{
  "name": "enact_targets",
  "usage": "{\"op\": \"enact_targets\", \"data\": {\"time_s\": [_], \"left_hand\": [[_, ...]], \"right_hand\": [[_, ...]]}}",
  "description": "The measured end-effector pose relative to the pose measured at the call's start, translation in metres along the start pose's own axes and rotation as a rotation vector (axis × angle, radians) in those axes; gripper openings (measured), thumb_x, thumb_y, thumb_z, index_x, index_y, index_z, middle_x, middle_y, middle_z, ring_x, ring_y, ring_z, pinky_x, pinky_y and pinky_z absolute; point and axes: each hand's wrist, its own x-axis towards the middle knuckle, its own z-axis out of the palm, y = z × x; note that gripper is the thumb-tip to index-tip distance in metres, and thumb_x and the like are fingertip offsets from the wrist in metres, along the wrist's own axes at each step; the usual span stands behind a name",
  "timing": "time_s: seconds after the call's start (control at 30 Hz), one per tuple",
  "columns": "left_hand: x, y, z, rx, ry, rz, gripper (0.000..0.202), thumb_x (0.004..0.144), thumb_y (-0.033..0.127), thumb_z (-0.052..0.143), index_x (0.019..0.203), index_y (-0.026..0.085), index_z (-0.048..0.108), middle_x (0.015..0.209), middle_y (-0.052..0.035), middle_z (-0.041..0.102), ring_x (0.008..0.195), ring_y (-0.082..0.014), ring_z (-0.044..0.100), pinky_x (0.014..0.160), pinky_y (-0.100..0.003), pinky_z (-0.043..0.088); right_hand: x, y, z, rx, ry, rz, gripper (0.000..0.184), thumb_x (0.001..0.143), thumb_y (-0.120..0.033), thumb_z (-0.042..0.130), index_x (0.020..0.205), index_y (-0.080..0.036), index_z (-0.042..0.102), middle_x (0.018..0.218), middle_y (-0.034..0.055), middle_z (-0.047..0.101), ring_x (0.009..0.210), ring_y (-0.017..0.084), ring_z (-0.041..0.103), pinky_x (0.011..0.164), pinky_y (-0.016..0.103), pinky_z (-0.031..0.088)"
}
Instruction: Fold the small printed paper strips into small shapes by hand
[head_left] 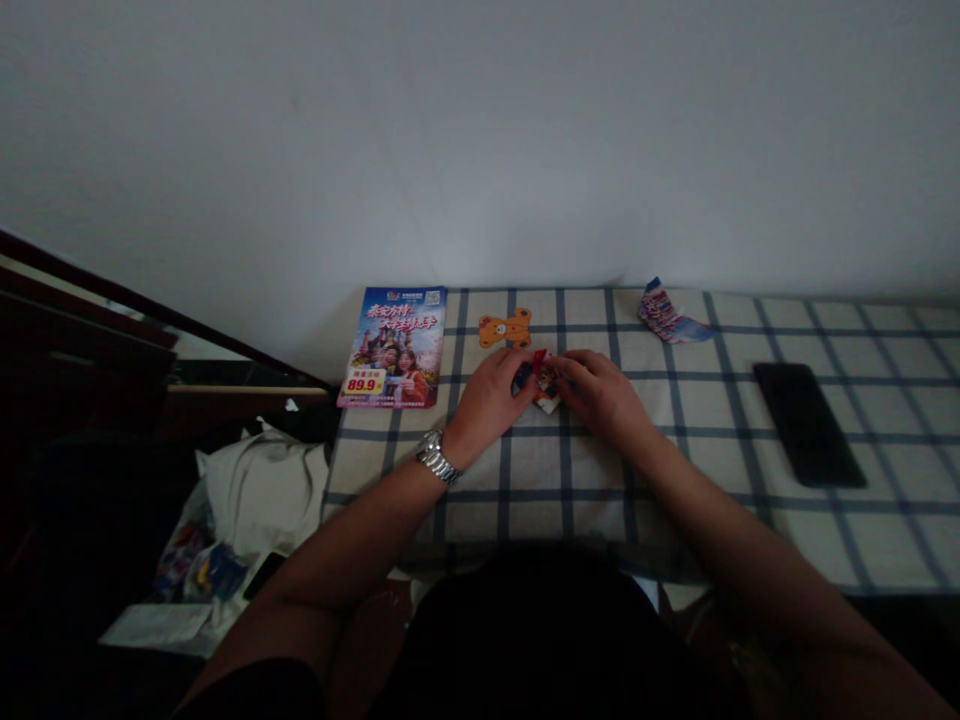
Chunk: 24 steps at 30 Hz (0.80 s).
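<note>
A small folded piece of printed paper (547,388), red, white and dark blue, is pinched between my two hands above the checked cloth. My left hand (495,388), with a metal watch on its wrist, has its fingers closed on the paper's left side. From the right, my right hand (600,390) grips the other side with its fingertips. Parts of the paper are hidden behind the fingers. Just beyond my left hand lies a flat orange bear cutout (504,328).
Printed flyers (394,350) lie at the table's left edge. A folded strip of printed paper (670,318) is near the wall. A black phone (810,424) rests at right on the checked tablecloth (720,400). White bags (262,490) stand below, left of the table.
</note>
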Motion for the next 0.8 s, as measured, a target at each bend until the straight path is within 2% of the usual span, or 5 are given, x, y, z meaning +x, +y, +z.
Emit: {"op": "enact_targets", "data": {"time_s": [0.53,0.8], "left_hand": [[-0.0001,0.0001,0.0003,-0.002,0.003,0.010,0.017,0.100,0.016,0.063,0.116,0.021,0.061,0.112,-0.0064,0.068,0.107,-0.0226,0.066,0.096,-0.039,0.058],[0.0003,0.0024,-0.0020,0.020,-0.012,0.001,0.017,0.100,0.015,0.062,0.116,0.021,0.062,0.114,-0.0066,0.068,0.110,-0.0230,0.066,0.098,-0.039,0.057]], "right_hand": [[0.0010,-0.0029,0.0015,-0.052,-0.014,-0.019,0.037,0.102,-0.015,0.056,0.137,-0.026,0.065,0.130,0.0133,0.065,0.105,0.029,0.062,0.096,0.049,0.059],[0.0017,-0.0028,0.0001,-0.040,-0.013,-0.024,0.031,0.107,-0.027,0.055,0.135,-0.025,0.065,0.130,0.0138,0.067,0.111,0.030,0.064,0.097,0.049,0.059]]}}
